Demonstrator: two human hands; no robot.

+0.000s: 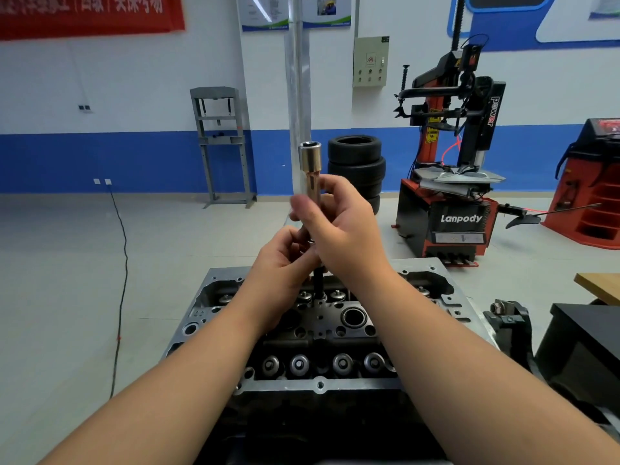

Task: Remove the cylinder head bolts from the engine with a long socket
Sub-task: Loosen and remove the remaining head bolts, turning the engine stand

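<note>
The cylinder head point(322, 385) lies in front of me, with valve springs in rows and dark bolt wells in its middle. Above it I hold a long chrome socket point(310, 162) upright, its open drive end on top. My right hand point(339, 226) grips the socket's lower half. Just below, my left hand point(285, 263) pinches a dark bolt shank point(318, 280) that sticks out of the socket's bottom. The bolt's lower tip hangs right above the head, close to the middle wells.
A stack of tyres point(357, 166) and a red and black tyre changer point(453, 182) stand on the floor behind. A grey press frame point(221, 146) stands at the wall. Dark equipment point(577, 347) sits close on the right. A black cable point(120, 280) runs along the floor on the left.
</note>
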